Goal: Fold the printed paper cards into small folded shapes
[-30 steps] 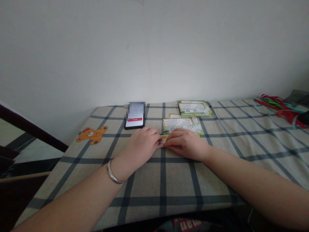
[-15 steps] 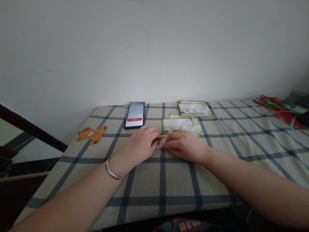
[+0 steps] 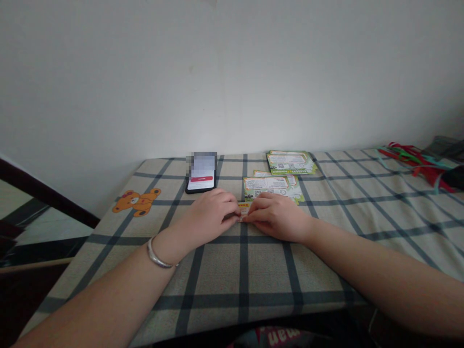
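Observation:
A small printed paper slip (image 3: 243, 210) with an orange strip along its far edge lies low over the cloth, between my hands. With fingers curled, my left hand (image 3: 213, 212) pinches it at the left edge; a silver bangle circles that wrist. My right hand (image 3: 277, 215) has its fingertips closed on the slip's right near side, and its palm hides much of what lies beneath. Just beyond it, several green-and-white printed cards (image 3: 266, 183) lie overlapped, their near edge partly covered by my right hand.
A second stack of green printed cards (image 3: 292, 163) sits by the wall. Left of it lies a phone (image 3: 201, 176) with its screen lit. The checked tablecloth (image 3: 217, 285) bears a bear picture (image 3: 137, 202) at the left. Red and green straps (image 3: 416, 164) are heaped at the far right.
My left hand has lowered slightly, its thumb and finger coming nearer my right fingertips at the slip's near edge. My right hand has barely moved.

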`<state>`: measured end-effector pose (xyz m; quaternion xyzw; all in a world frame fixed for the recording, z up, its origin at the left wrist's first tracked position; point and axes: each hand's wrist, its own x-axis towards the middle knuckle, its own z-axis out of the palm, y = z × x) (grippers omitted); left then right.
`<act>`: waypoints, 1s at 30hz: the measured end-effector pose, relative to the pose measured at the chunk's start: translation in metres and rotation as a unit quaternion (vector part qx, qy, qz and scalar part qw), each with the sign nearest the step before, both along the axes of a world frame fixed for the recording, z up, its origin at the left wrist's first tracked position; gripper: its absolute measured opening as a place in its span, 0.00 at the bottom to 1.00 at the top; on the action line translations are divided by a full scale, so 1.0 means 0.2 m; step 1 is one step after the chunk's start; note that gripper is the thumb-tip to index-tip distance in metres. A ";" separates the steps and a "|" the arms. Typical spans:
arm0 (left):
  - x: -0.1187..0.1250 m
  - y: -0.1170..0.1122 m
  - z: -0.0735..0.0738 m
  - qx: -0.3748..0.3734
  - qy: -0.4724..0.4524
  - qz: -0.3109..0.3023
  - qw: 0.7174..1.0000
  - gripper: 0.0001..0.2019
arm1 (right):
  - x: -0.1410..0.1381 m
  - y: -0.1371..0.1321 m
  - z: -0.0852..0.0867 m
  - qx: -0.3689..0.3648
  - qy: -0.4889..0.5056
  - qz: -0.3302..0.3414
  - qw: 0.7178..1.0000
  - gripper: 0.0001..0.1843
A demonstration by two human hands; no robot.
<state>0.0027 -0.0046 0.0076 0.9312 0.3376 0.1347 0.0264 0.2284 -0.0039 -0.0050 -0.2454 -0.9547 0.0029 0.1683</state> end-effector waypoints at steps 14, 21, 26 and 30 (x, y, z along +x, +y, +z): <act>0.00 -0.02 0.02 0.020 0.042 -0.061 0.997 0.07 | 0.01 0.00 0.00 -0.009 0.005 0.005 1.000 0.14; 0.00 -0.03 0.05 0.002 0.046 -0.050 0.998 0.15 | 0.00 -0.01 0.00 0.016 -0.013 0.014 1.000 0.15; -0.01 -0.04 0.05 -0.003 0.049 -0.042 0.998 0.17 | 0.00 -0.01 0.00 0.033 -0.014 0.025 0.999 0.15; -0.01 -0.05 0.05 -0.008 0.066 -0.022 0.998 0.17 | 0.00 -0.01 0.00 0.042 -0.032 0.021 0.998 0.15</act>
